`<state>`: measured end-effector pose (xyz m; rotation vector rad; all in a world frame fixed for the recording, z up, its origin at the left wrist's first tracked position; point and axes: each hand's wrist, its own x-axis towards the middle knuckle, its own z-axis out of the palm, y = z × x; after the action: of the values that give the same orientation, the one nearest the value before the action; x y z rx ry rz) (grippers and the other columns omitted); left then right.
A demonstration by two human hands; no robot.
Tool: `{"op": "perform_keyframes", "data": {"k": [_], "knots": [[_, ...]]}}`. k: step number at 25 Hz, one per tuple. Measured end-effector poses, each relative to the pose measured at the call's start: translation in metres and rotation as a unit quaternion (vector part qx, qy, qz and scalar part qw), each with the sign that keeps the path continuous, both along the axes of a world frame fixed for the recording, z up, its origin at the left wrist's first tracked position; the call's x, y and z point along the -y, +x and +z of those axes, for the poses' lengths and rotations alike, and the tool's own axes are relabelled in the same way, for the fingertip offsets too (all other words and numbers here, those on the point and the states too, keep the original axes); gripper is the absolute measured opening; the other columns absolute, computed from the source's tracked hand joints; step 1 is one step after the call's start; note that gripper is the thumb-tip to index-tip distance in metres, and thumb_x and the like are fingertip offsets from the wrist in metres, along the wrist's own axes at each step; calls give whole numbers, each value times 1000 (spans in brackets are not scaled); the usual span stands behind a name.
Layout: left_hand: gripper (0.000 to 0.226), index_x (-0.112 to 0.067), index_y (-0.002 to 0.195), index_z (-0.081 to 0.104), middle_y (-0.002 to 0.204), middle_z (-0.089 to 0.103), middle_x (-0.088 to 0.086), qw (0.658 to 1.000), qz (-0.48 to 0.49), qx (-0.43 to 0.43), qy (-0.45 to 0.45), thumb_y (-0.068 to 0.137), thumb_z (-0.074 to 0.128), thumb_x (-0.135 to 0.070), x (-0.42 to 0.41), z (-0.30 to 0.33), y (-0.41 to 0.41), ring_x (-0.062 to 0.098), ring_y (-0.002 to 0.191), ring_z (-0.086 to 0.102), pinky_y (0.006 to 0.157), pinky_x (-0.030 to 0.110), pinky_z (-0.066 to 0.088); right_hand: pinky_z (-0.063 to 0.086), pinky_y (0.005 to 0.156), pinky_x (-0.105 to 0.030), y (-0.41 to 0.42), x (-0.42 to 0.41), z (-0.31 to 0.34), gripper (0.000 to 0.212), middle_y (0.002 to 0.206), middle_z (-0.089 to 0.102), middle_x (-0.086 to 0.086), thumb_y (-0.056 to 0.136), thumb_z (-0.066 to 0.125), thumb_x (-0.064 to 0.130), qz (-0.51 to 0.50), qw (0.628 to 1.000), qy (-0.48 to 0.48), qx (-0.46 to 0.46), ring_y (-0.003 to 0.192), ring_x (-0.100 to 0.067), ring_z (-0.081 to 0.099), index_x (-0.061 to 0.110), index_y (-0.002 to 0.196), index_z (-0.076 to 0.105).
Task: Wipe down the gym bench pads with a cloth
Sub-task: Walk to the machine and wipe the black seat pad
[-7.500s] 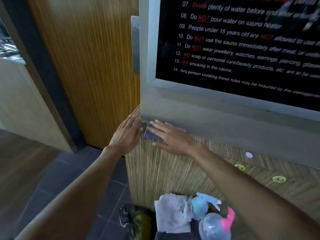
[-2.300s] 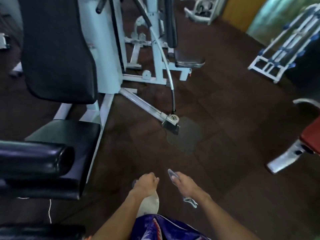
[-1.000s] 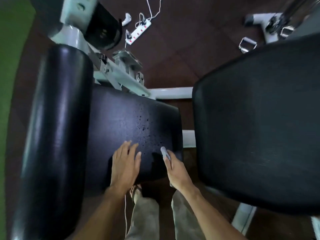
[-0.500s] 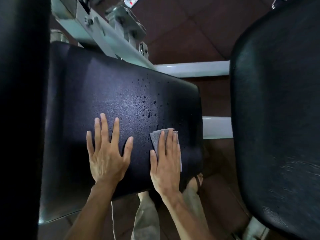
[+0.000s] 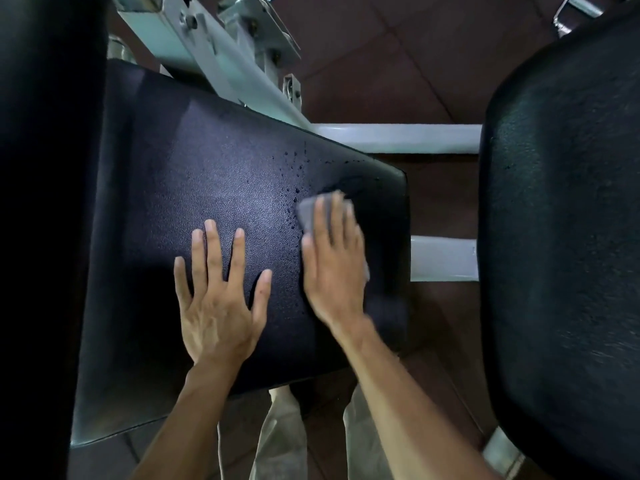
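A black seat pad (image 5: 194, 188) of a gym machine fills the middle of the view, with water droplets near its far right part. My right hand (image 5: 332, 268) lies flat on a grey cloth (image 5: 306, 211) and presses it against the pad close to the droplets; the hand is blurred. My left hand (image 5: 218, 296) rests flat on the pad with fingers spread, just left of the right hand. Most of the cloth is hidden under my right hand.
A large black back pad (image 5: 568, 237) stands at the right. A black roller pad (image 5: 45, 202) runs down the left edge. The white metal frame (image 5: 394, 137) shows behind and between the pads, above the dark brown floor (image 5: 381, 60). My legs are below the seat.
My right hand has slid the cloth forward and to the right across the seat pad, toward the droplets. My left hand stays flat on the pad.
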<state>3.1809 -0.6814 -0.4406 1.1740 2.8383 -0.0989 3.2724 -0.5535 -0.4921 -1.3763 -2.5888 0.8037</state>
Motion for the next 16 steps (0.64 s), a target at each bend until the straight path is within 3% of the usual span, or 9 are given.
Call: {"op": "perform_keyframes", "data": {"k": [2, 3, 6, 8, 10, 13, 16], "knots": [[66, -25, 156, 20, 167, 3, 8, 1000, 2, 2, 1, 98, 27, -55, -1, 0, 0, 24, 155, 4, 125, 50, 8, 19, 123, -43, 52, 64, 5, 57, 167, -2, -4, 106, 17, 40, 92, 996, 0, 16, 155, -22, 1, 21, 158, 5], [66, -24, 156, 20, 167, 3, 8, 1000, 3, 3, 3, 98, 27, -54, -1, 0, 1, 25, 155, 5, 125, 50, 8, 22, 121, -45, 80, 80, 6, 57, 167, -1, -2, 106, 15, 42, 91, 995, -6, 30, 155, -22, 4, 23, 158, 5], [65, -23, 156, 21, 167, 4, 9, 1000, 1, 1, 4, 99, 28, -54, -1, -1, 0, 25, 155, 5, 125, 49, 8, 25, 119, -53, 104, 45, -17, 58, 167, 1, -2, 104, 12, 45, -54, 996, -37, 66, 155, -24, 6, 25, 158, 7], [64, -24, 156, 22, 167, 5, 9, 1000, 1, -7, 7, 99, 27, -53, 0, -2, 0, 25, 155, 5, 125, 49, 8, 22, 120, -55, 62, -20, -25, 59, 167, 3, -6, 105, 17, 43, -159, 985, -57, 39, 154, -30, 6, 21, 158, 9], [63, -24, 156, 21, 167, 5, 9, 1000, -3, -12, 8, 100, 26, -53, 1, -2, 0, 25, 155, 6, 125, 48, 8, 22, 120, -54, 6, -78, -24, 61, 167, 7, -9, 103, 18, 45, -182, 982, -52, 23, 154, -32, 9, 19, 158, 13], [61, -24, 156, 21, 167, 6, 9, 1000, -4, -23, 10, 101, 24, -50, 0, -2, 1, 25, 155, 7, 124, 46, 6, 19, 122, -51, -38, -69, -11, 61, 167, 6, -8, 103, 16, 43, -51, 999, 6, 4, 154, -30, 8, 19, 158, 11], [60, -24, 156, 22, 167, 6, 8, 1000, -1, -13, 19, 101, 26, -48, -1, -1, 1, 25, 155, 7, 124, 46, 7, 21, 122, -46, 15, 9, 5, 57, 167, 4, -6, 106, 23, 36, 123, 992, 27, -24, 155, -26, 3, 19, 158, 11]]}}
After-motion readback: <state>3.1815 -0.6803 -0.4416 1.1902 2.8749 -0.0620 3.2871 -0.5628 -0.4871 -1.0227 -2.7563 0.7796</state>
